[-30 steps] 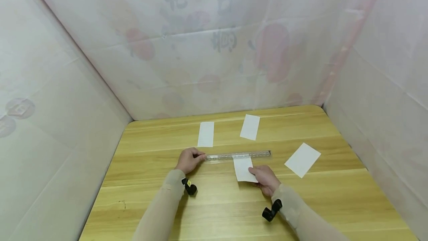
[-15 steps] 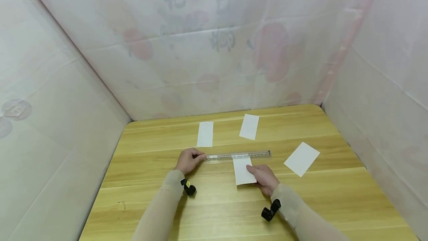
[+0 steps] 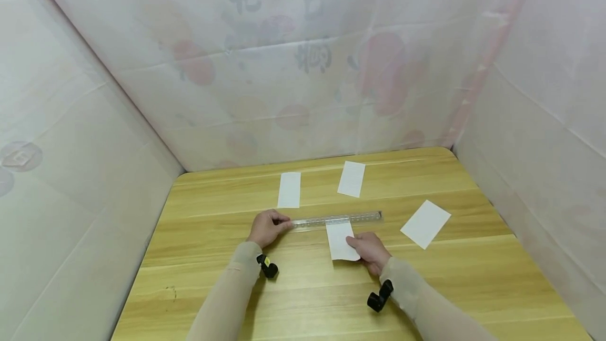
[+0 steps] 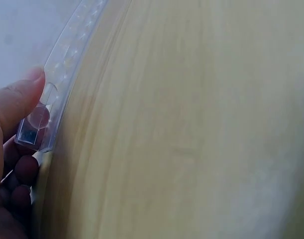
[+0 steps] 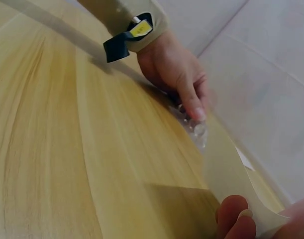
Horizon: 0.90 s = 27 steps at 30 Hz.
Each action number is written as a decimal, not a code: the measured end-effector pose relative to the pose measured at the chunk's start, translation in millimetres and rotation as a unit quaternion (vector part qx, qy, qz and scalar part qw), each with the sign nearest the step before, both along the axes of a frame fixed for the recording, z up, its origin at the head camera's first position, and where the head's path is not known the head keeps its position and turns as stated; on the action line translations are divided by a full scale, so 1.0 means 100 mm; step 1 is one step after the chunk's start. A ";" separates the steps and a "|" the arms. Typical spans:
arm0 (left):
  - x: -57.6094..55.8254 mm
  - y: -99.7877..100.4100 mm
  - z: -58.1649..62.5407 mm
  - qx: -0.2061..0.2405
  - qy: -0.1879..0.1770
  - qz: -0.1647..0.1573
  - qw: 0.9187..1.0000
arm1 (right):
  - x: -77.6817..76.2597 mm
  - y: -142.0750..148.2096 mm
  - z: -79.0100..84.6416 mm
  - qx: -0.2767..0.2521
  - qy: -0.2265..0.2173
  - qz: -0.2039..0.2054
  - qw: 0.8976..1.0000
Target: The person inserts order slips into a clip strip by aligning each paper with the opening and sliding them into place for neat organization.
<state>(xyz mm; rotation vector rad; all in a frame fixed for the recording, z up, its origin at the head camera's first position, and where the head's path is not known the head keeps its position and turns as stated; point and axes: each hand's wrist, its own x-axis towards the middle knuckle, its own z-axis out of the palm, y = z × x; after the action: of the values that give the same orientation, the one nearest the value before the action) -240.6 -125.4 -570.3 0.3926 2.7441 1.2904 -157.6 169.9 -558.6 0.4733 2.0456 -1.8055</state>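
In the head view, my left hand [image 3: 267, 229] pinches the left end of a clear plastic ruler [image 3: 364, 217]. The left wrist view has the thumb on top of the ruler [image 4: 62, 74] and the fingers curled below its end. My right hand [image 3: 371, 252] grips the lower right edge of a small white sheet of paper [image 3: 340, 243] between thumb and fingers. This paper's far end meets the middle of the ruler, and white shows through the clear plastic there. In the right wrist view the held paper [image 5: 226, 169] bends upward from the fingers.
Three more white paper sheets lie flat on the wooden table [image 3: 213, 288]: a back-left sheet [image 3: 289, 190], a back-middle sheet [image 3: 351, 179] and a right-hand sheet [image 3: 425, 224]. A pale printed cloth [image 3: 293, 83] walls the table at the back and both sides.
The right hand and its paper have slid slightly left along the ruler, and the paper's near edge has turned a little. The left hand keeps its hold on the ruler's end.
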 end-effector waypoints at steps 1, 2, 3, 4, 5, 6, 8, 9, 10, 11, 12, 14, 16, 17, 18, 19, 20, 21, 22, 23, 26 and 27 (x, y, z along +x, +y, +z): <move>0.00 0.00 0.00 -0.001 0.002 -0.002 1.000 | 0.00 0.00 0.00 -0.001 -0.001 -0.002 1.000; 0.00 0.00 -0.01 -0.002 0.004 -0.004 1.000 | 0.01 0.00 0.00 -0.004 -0.001 -0.003 1.000; 0.00 0.00 -0.01 -0.001 0.007 -0.007 1.000 | 0.01 0.00 0.00 -0.007 -0.004 -0.008 1.000; 0.01 0.00 -0.01 -0.001 0.008 -0.009 1.000 | 0.01 0.00 0.00 -0.009 -0.006 -0.010 1.000; 0.01 -0.01 -0.01 -0.001 0.010 -0.010 1.000 | 0.00 0.01 0.00 -0.012 -0.009 -0.013 1.000; 0.01 -0.01 -0.01 -0.001 0.010 -0.011 1.000 | 0.00 0.01 -0.01 -0.015 -0.012 -0.016 1.000; 0.01 -0.01 -0.01 -0.001 0.008 -0.012 1.000 | 0.00 0.02 -0.01 -0.018 -0.017 -0.020 1.000; 0.01 -0.01 -0.01 -0.001 0.006 -0.013 1.000 | 0.00 0.02 -0.02 -0.019 -0.020 -0.022 0.999; 0.01 -0.01 -0.01 -0.002 0.005 -0.013 1.000 | -0.01 0.02 -0.02 -0.020 -0.021 -0.023 0.999; 0.01 -0.01 -0.01 -0.002 0.004 -0.013 1.000 | -0.01 0.03 -0.02 -0.022 -0.022 -0.023 0.999; 0.01 -0.01 -0.01 -0.002 0.003 -0.013 1.000 | -0.01 0.03 -0.03 -0.024 -0.022 -0.023 0.999; 0.01 -0.01 0.00 -0.001 0.004 -0.015 1.000 | -0.01 0.03 -0.02 -0.030 -0.023 -0.026 0.999; 0.00 -0.01 0.00 -0.002 0.007 -0.015 1.000 | -0.01 0.04 -0.02 -0.037 -0.024 -0.028 0.999; 0.00 -0.01 -0.01 -0.003 0.008 -0.016 1.000 | -0.01 0.04 -0.03 -0.041 -0.025 -0.030 0.998; 0.00 -0.01 -0.01 -0.003 0.008 -0.017 1.000 | -0.01 0.04 -0.02 -0.044 -0.026 -0.033 0.998; 0.00 -0.01 -0.01 -0.002 0.008 -0.017 1.000 | -0.01 0.05 -0.02 -0.047 -0.028 -0.037 0.998; -0.01 -0.01 -0.02 -0.002 0.008 -0.018 1.000 | -0.01 0.05 -0.02 -0.048 -0.030 -0.039 0.998; -0.01 -0.01 -0.02 -0.001 0.007 -0.018 1.000 | -0.01 0.05 -0.02 -0.051 -0.032 -0.041 0.997; -0.01 -0.01 -0.03 0.001 0.006 -0.018 1.000 | -0.01 0.06 -0.02 -0.052 -0.032 -0.040 0.997; -0.01 -0.01 -0.03 0.002 0.006 -0.019 1.000 | -0.01 0.06 -0.01 -0.053 -0.033 -0.041 0.997; -0.01 -0.02 -0.04 0.002 0.007 -0.017 1.000 | -0.01 0.07 -0.01 -0.060 -0.029 -0.040 0.997; -0.01 -0.02 -0.05 0.002 0.009 -0.017 1.000 | -0.01 0.07 -0.01 -0.063 -0.028 -0.040 0.997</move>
<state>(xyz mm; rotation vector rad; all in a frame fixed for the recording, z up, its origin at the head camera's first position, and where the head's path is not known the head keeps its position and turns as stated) -241.9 -127.1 -575.1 0.4518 2.7364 1.2902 -158.3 176.7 -559.3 0.5697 1.8869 -1.9315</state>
